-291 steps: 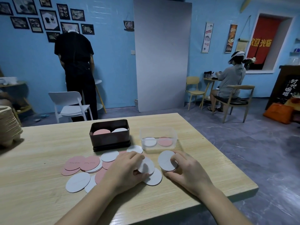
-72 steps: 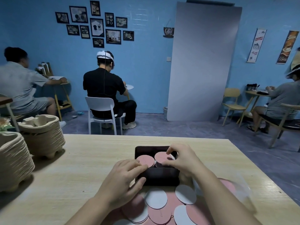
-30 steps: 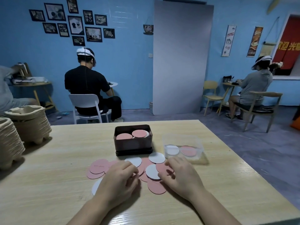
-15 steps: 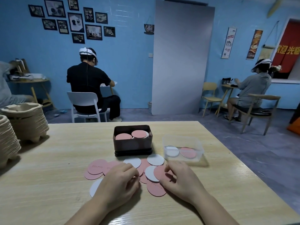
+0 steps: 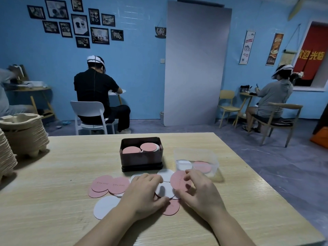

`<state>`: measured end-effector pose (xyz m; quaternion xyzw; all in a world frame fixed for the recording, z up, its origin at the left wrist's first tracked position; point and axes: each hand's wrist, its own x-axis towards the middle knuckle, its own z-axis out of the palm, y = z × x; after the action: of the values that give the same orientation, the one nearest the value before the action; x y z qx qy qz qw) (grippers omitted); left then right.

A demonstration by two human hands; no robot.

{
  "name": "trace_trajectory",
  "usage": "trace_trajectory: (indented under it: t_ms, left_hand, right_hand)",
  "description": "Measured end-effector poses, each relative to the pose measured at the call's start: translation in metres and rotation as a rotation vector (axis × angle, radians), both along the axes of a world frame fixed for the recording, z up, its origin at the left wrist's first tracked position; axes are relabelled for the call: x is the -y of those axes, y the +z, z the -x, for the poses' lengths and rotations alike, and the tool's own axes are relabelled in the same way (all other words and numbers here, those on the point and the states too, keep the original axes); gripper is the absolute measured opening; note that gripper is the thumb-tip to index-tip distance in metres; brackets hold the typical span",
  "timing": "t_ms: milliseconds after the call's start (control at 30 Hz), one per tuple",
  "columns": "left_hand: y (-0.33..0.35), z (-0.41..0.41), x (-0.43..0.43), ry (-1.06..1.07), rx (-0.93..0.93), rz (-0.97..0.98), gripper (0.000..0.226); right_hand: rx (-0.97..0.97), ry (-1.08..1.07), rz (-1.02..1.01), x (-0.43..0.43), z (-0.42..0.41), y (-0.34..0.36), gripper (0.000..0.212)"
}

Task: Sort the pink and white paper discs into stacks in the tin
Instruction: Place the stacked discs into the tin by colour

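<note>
Discs of pink and white paper lie in a loose, overlapping spread on the pale wooden table, right under both hands. The right hand has its fingers curled over one round pink disc and seems to pinch it by the edge. The left hand rests knuckles-up on the pile with its thumb against a white disc; whether it grips anything I cannot tell. The dark brown rectangular metal tin stands just beyond the spread, its long side across the person, straight ahead of the left hand and forward-left of the right. Two stacks show inside it, both topped pink. A clear plastic tub holding one white and one pink disc sits beside the tin, just past the right fingertips, so the carry should probably swing left, clear of its wall. Stacked moulded pulp trays stand well apart at the left.
</note>
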<state>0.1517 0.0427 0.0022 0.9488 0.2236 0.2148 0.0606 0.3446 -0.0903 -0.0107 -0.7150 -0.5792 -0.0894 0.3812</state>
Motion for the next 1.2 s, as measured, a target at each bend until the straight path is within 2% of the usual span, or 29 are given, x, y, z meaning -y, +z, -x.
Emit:
trace_trajectory:
  t_ms: [233,400,533,667,800,967,1200]
  left_hand:
    - [-0.006,0.008,-0.009,-0.021,0.109,0.055,0.035]
    - [-0.002,0.006,-0.009,-0.013,-0.010,0.043,0.054]
    - [0.002,-0.001,-0.006,-0.002,-0.029,0.061,0.047]
    - [0.000,0.012,-0.010,-0.041,0.052,0.120,0.052]
    - [0.000,0.036,-0.019,-0.087,0.190,0.080,0.051]
    - [-0.005,0.048,-0.026,-0.156,0.382,0.005,0.049]
    - [-0.016,0.042,-0.020,-0.179,0.338,0.096,0.040]
  right_hand:
    - [-0.042,0.033,0.026,-0.003,-0.003,-0.004,0.036]
    - [-0.043,0.027,0.022,-0.004,-0.001,-0.005,0.035]
    - [-0.059,0.026,0.020,-0.003,-0.004,-0.006,0.034]
    - [-0.092,0.048,0.011,-0.003,-0.005,-0.007,0.034]
    - [-0.090,0.115,-0.015,-0.006,-0.002,-0.008,0.040]
    - [0.089,0.159,-0.037,-0.015,0.012,-0.001,0.043]
    - [0.161,0.316,-0.061,-0.021,0.026,0.004,0.040]
